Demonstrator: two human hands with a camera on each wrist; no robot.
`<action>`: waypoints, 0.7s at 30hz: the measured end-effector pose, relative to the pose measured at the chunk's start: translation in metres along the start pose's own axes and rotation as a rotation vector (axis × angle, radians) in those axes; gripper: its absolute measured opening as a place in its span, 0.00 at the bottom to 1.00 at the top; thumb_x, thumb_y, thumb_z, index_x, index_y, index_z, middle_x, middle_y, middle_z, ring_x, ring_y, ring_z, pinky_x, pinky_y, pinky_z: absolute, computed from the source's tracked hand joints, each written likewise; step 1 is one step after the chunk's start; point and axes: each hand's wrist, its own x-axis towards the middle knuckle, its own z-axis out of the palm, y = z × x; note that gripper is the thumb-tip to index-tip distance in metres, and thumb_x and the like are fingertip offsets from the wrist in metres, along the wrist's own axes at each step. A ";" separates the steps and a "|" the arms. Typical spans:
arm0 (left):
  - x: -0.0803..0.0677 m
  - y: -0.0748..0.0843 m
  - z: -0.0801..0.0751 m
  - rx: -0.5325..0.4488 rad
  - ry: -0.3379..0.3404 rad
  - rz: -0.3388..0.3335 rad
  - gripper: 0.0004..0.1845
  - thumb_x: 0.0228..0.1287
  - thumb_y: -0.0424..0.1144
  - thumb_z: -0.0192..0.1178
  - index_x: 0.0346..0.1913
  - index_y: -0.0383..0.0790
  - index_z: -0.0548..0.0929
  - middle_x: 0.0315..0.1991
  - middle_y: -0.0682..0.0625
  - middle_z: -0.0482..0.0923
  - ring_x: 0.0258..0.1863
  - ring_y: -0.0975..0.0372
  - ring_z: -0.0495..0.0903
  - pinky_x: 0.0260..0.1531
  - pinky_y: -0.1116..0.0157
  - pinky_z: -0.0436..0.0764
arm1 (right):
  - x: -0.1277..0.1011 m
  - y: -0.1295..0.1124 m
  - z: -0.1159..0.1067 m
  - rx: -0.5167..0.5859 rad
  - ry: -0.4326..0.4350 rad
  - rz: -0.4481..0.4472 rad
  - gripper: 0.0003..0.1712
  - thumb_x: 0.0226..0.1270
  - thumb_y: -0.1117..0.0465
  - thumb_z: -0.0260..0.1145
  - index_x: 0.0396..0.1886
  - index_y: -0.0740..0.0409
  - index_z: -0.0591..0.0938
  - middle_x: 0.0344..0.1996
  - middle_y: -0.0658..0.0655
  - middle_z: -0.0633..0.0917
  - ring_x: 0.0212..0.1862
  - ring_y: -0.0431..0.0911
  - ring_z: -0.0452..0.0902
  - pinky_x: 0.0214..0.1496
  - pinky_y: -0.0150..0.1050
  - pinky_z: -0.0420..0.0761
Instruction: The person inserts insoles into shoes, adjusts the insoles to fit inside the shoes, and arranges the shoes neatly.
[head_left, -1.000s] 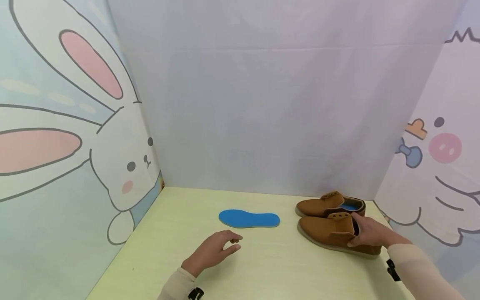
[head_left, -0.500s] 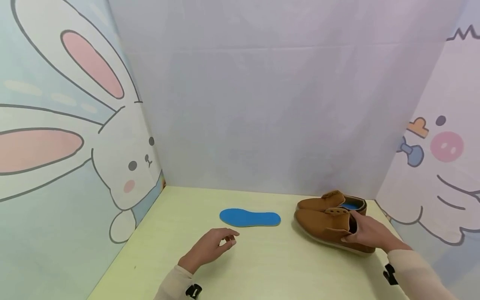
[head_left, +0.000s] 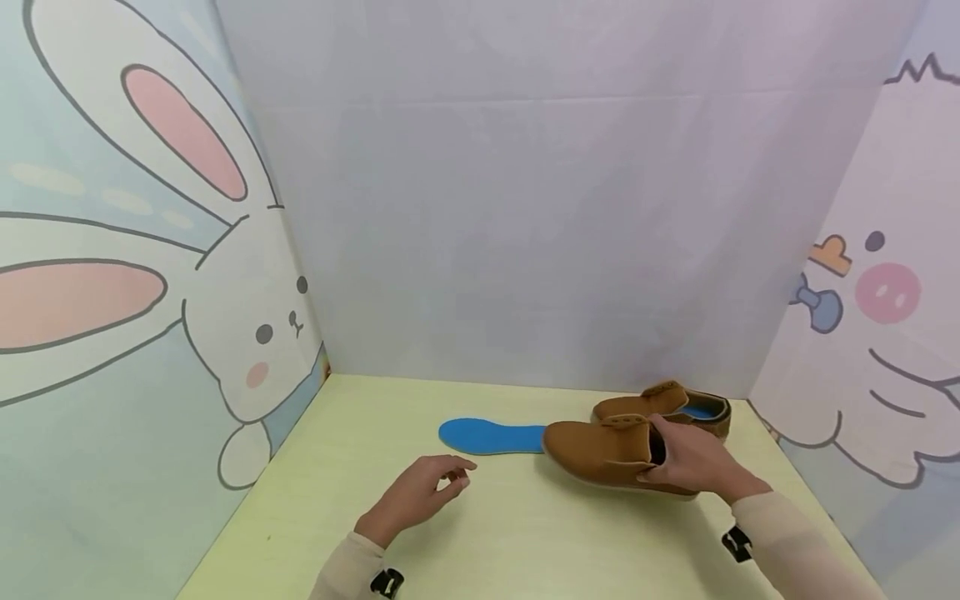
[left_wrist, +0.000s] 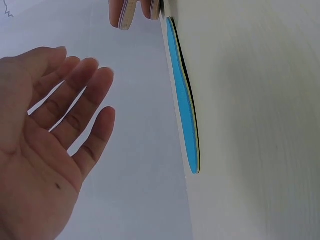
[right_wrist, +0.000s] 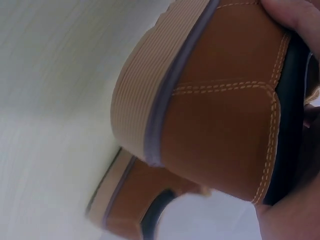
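My right hand (head_left: 692, 457) grips a brown lace-up shoe (head_left: 592, 450) by the side of its opening, and the shoe hangs just above the table. Its stitched heel and ribbed pale sole (right_wrist: 142, 90) fill much of the right wrist view. Flat on the table lies a blue insole (head_left: 483, 437), its right end covered by the toe in the head view. My left hand (head_left: 420, 496) hovers nearer to me than the insole (left_wrist: 184, 100), fingers loosely bent and holding nothing. Inside the held shoe I cannot see; the hand hides it.
A matching brown shoe (head_left: 626, 407) stands at the back right with a blue insole (head_left: 699, 412) inside. A grey-white cloth wall (head_left: 525, 250) closes off the back of the pale table (head_left: 510, 533). Printed cartoon panels flank both sides.
My right hand has lifted the nearer shoe from beside its pair and carried it left, over the insole's right end. My left hand has barely moved.
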 end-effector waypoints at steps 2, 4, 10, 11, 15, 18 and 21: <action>-0.001 0.001 0.000 0.001 -0.004 -0.005 0.14 0.77 0.41 0.58 0.60 0.46 0.84 0.47 0.57 0.85 0.43 0.72 0.81 0.45 0.60 0.83 | 0.004 -0.010 0.003 0.002 0.003 -0.005 0.58 0.41 0.30 0.81 0.65 0.63 0.73 0.41 0.52 0.86 0.35 0.47 0.82 0.35 0.49 0.83; -0.002 0.001 0.001 0.001 -0.006 -0.008 0.14 0.77 0.41 0.58 0.60 0.45 0.84 0.47 0.58 0.85 0.43 0.73 0.81 0.45 0.61 0.83 | 0.007 -0.019 0.005 0.012 0.004 -0.007 0.55 0.40 0.32 0.82 0.62 0.61 0.75 0.39 0.50 0.85 0.34 0.46 0.81 0.34 0.47 0.82; -0.003 0.003 0.000 0.000 0.008 0.007 0.14 0.77 0.40 0.59 0.59 0.45 0.84 0.46 0.56 0.85 0.42 0.72 0.81 0.44 0.63 0.82 | 0.017 -0.048 0.011 0.024 -0.004 -0.035 0.45 0.40 0.36 0.83 0.53 0.55 0.77 0.34 0.45 0.82 0.30 0.41 0.78 0.31 0.43 0.79; -0.003 0.003 0.000 0.002 0.010 0.009 0.14 0.77 0.40 0.59 0.59 0.45 0.84 0.46 0.56 0.85 0.42 0.72 0.81 0.44 0.63 0.82 | 0.018 -0.052 0.013 0.023 -0.004 -0.043 0.46 0.40 0.36 0.83 0.54 0.56 0.77 0.34 0.45 0.83 0.30 0.41 0.78 0.31 0.43 0.79; 0.000 0.002 0.001 0.007 0.014 0.019 0.14 0.77 0.41 0.58 0.60 0.45 0.84 0.47 0.56 0.86 0.43 0.72 0.81 0.43 0.63 0.82 | 0.024 -0.068 0.021 0.016 -0.015 -0.079 0.53 0.41 0.35 0.83 0.63 0.58 0.76 0.36 0.45 0.84 0.30 0.40 0.78 0.32 0.43 0.80; 0.004 0.003 0.001 0.001 0.014 0.043 0.15 0.78 0.41 0.57 0.60 0.43 0.84 0.48 0.54 0.86 0.44 0.71 0.82 0.43 0.62 0.83 | 0.029 -0.078 0.028 0.033 -0.023 -0.108 0.49 0.42 0.35 0.83 0.60 0.55 0.76 0.34 0.42 0.83 0.28 0.38 0.76 0.31 0.41 0.78; 0.008 0.004 0.001 -0.007 0.023 0.071 0.15 0.78 0.41 0.57 0.60 0.42 0.84 0.49 0.53 0.86 0.44 0.71 0.82 0.44 0.60 0.83 | 0.034 -0.090 0.035 0.041 -0.027 -0.144 0.40 0.42 0.36 0.83 0.50 0.49 0.76 0.31 0.40 0.80 0.27 0.37 0.73 0.29 0.40 0.75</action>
